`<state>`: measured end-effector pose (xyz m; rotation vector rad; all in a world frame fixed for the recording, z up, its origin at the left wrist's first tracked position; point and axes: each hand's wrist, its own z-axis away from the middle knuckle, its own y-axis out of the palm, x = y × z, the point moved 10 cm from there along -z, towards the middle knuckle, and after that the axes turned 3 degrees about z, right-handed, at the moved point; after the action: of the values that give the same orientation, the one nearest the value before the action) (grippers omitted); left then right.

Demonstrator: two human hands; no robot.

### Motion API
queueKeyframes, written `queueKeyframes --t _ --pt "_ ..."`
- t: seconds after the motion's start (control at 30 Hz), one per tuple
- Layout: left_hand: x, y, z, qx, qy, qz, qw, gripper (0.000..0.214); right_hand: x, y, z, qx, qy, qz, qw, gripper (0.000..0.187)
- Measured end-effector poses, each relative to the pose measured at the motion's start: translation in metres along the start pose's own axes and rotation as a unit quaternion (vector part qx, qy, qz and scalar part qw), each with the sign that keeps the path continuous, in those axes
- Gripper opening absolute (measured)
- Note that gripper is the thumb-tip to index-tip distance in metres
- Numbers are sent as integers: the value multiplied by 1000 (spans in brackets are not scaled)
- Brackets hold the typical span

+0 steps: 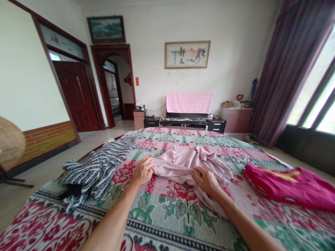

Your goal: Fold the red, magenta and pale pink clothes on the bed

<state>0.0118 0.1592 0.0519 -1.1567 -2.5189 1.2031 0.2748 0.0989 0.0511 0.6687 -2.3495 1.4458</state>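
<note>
A crumpled pale pink garment lies in the middle of a bed covered by a red and green floral blanket. My left hand is closed on the garment's left edge, fingers curled over the cloth. My right hand pinches a fold near the garment's lower middle. Both forearms reach in from the bottom of the view.
A black-and-white striped garment is heaped at the bed's left edge. A bright magenta garment lies on the right. Beyond the bed stand a low TV cabinet with a pink cloth, dark wooden doors at left and a curtained window at right.
</note>
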Motion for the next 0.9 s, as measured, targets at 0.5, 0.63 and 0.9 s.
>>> queueKeyframes --t 0.5,0.63,0.9 --pt "-19 -30 22 -44 -34 -51 997 29 9 -6 4 -31 4 62 998 29" --pt "-30 -42 36 -7 -34 -52 998 26 11 2 4 -17 -10 144 989 27" --pt "-22 -34 64 68 -125 -19 990 30 18 4 9 67 15 121 990 25"
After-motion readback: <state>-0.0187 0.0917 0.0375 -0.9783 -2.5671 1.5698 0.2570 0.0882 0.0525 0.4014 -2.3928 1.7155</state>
